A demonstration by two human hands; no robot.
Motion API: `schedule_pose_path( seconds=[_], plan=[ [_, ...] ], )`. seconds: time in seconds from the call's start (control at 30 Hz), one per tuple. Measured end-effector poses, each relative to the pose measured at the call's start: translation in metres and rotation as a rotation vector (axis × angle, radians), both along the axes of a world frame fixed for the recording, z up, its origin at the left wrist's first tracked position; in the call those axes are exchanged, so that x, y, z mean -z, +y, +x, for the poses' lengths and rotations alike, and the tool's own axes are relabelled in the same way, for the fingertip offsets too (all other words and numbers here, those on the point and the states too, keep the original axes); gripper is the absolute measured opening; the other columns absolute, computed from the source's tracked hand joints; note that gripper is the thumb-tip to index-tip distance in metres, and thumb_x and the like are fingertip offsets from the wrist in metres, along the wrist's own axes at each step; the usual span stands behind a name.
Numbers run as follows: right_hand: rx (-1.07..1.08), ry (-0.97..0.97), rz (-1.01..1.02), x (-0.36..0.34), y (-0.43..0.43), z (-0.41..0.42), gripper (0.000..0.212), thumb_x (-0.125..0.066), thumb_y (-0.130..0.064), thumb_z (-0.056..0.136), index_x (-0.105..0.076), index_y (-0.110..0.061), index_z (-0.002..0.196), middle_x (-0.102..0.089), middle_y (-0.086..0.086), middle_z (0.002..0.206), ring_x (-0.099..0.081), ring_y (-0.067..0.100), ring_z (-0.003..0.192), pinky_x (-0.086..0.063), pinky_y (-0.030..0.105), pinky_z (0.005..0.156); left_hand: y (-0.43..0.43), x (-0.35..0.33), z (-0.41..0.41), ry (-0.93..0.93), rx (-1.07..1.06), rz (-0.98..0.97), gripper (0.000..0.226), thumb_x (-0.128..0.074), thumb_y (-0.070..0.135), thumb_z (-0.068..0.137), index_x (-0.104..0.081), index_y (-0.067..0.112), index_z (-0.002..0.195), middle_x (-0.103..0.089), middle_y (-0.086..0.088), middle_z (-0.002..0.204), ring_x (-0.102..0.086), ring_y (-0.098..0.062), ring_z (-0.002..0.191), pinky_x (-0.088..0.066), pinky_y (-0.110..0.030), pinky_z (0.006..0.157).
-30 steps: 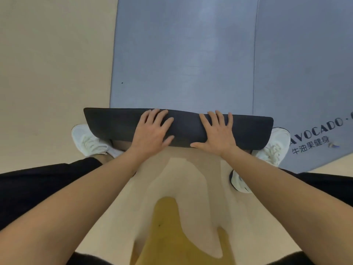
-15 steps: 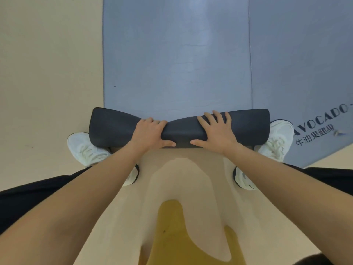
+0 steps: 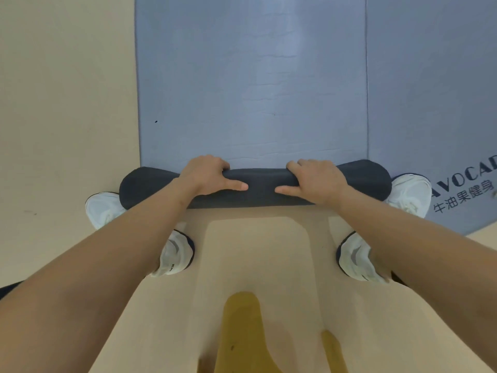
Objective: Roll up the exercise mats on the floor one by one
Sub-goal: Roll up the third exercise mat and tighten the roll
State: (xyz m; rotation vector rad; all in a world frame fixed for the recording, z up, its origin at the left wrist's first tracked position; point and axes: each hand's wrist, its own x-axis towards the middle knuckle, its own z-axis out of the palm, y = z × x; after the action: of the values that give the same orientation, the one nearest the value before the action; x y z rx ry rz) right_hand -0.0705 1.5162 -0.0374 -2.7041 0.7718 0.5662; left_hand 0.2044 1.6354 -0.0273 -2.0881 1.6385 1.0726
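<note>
Roll: the near end of the mat is wound into a dark roll [image 3: 262, 187], lying crosswise on the floor [image 3: 67, 103] just in front of the person's feet; its two ends bulge thicker than its pinched middle.
Mat: the unrolled stretch of the blue-grey mat [image 3: 250, 76] lies flat on the floor, running away from the roll's far side.
Left hand: the left hand [image 3: 204, 175] clamps the roll left of its middle, fingers curled over the far side, thumb laid along the near face and pointing inward.
Right hand: the right hand [image 3: 317, 180] grips the roll right of its middle in the same way, its thumb pointing toward the left one.
Hands: apart, with a bare span of roll between the two thumb tips.
Second mat: a second mat [image 3: 430, 90] of the same colour lies flat to the right of the roll, edge to edge with the first; it bears dark lettering [image 3: 462, 195] near the roll's right end.
Shoes: a white left shoe [image 3: 105, 208] shows beside the roll's left end, a white right shoe [image 3: 408, 192] beside its right end; both toes are partly covered by the roll.
</note>
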Motion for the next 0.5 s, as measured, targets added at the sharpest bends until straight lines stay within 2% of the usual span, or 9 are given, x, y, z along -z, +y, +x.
schedule_pose_path(
  seconds=[0.07, 0.13, 0.2, 0.3, 0.4, 0.43, 0.5],
  plan=[
    [0.009, 0.027, 0.055, 0.002, -0.016, 0.012, 0.071, -0.026, -0.09, 0.085, -0.045, -0.022, 0.097, -0.055, -0.001, 0.076, -0.055, 0.023, 0.066, -0.035, 0.036, 0.057, -0.004, -0.001, 0.001, -0.105, 0.04, -0.065, 0.09, -0.036, 0.103, 0.067, -0.064, 0.019, 0.084, -0.064, 0.002, 0.075, -0.062, -0.02, 0.075, -0.042, -0.034, 0.063],
    [0.014, 0.048, 0.113, 0.004, -0.031, 0.023, 0.07, -0.029, -0.091, 0.084, -0.046, -0.023, 0.094, -0.058, -0.002, 0.073, -0.056, 0.023, 0.066, -0.037, 0.036, 0.059, -0.001, -0.003, -0.001, -0.166, 0.038, -0.198, 0.08, -0.04, 0.096, 0.076, -0.068, 0.024, 0.098, -0.068, 0.005, 0.092, -0.063, -0.022, 0.089, -0.04, -0.035, 0.067],
    [-0.001, 0.069, 0.15, 0.008, -0.044, 0.032, 0.07, -0.032, -0.091, 0.084, -0.05, -0.024, 0.095, -0.06, -0.003, 0.075, -0.057, 0.021, 0.069, -0.037, 0.036, 0.061, 0.012, -0.005, -0.01, -0.191, -0.008, -0.401, 0.069, -0.048, 0.081, 0.087, -0.067, 0.024, 0.12, -0.069, 0.001, 0.113, -0.063, -0.025, 0.103, -0.044, -0.039, 0.077],
    [-0.002, 0.1, 0.191, 0.014, -0.058, 0.044, 0.07, -0.035, -0.09, 0.084, -0.055, -0.025, 0.1, -0.062, -0.002, 0.079, -0.058, 0.024, 0.075, -0.036, 0.037, 0.064, 0.042, -0.001, -0.035, -0.244, -0.001, -0.661, 0.065, -0.054, 0.066, 0.091, -0.064, 0.017, 0.132, -0.066, -0.006, 0.133, -0.06, -0.031, 0.119, -0.043, -0.044, 0.099],
    [0.026, 0.129, 0.228, 0.02, -0.068, 0.05, 0.071, -0.037, -0.089, 0.085, -0.057, -0.023, 0.101, -0.061, -0.002, 0.079, -0.058, 0.024, 0.077, -0.037, 0.037, 0.065, 0.063, 0.008, -0.052, -0.327, 0.074, -0.54, 0.089, -0.051, 0.075, 0.088, -0.043, 0.017, 0.154, -0.041, -0.013, 0.161, -0.035, -0.037, 0.149, -0.023, -0.056, 0.123],
    [0.039, 0.142, 0.242, 0.021, -0.069, 0.05, 0.07, -0.038, -0.089, 0.085, -0.057, -0.023, 0.101, -0.06, -0.002, 0.079, -0.058, 0.024, 0.077, -0.037, 0.037, 0.066, 0.064, 0.012, -0.052, -0.341, 0.093, -0.508, 0.096, -0.05, 0.079, 0.086, -0.036, 0.017, 0.159, -0.035, -0.013, 0.164, -0.028, -0.038, 0.152, -0.017, -0.058, 0.125],
    [0.081, 0.13, 0.225, 0.02, -0.07, 0.049, 0.07, -0.038, -0.088, 0.085, -0.057, -0.022, 0.1, -0.061, -0.001, 0.082, -0.059, 0.025, 0.08, -0.039, 0.037, 0.067, 0.055, 0.018, -0.044, -0.333, 0.108, -0.527, 0.098, -0.049, 0.082, 0.086, -0.036, 0.018, 0.159, -0.037, -0.014, 0.163, -0.031, -0.038, 0.151, -0.017, -0.058, 0.125]
  ],
)
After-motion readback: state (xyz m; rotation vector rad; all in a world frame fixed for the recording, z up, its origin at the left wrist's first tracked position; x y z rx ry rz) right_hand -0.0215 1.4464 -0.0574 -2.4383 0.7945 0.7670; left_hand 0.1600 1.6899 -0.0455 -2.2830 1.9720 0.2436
